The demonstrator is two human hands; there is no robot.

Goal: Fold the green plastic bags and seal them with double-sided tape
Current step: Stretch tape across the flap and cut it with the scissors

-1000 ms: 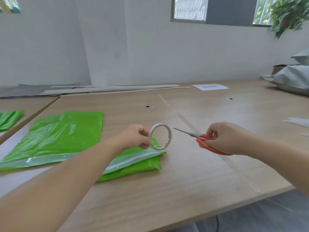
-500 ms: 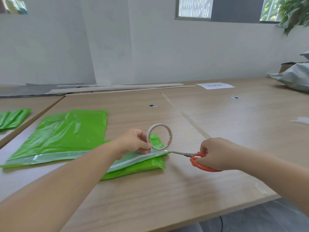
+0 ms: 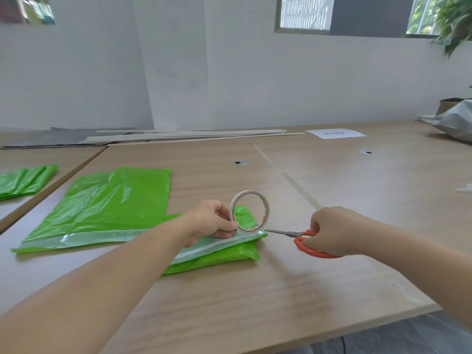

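A folded green plastic bag (image 3: 224, 256) lies on the wooden table (image 3: 255, 302), with a strip of white tape along its top flap. My left hand (image 3: 212, 221) pinches a roll of double-sided tape (image 3: 249, 211) upright at the bag's right end. My right hand (image 3: 334, 231) grips orange-handled scissors (image 3: 304, 240); their blades point left and reach the tape just below the roll. A flat, unfolded green bag (image 3: 102, 208) lies to the left, partly under the folded one.
More green bags (image 3: 23, 181) sit on the neighbouring table at far left. Long wooden strips (image 3: 191, 136) and a white paper label (image 3: 335, 133) lie near the wall. A grey bag (image 3: 454, 121) rests at far right. The table's front edge runs lower right.
My right hand lowered the scissors and brought the blade tips to the tape under the roll. My left hand lowered the roll to the folded bag's right end.
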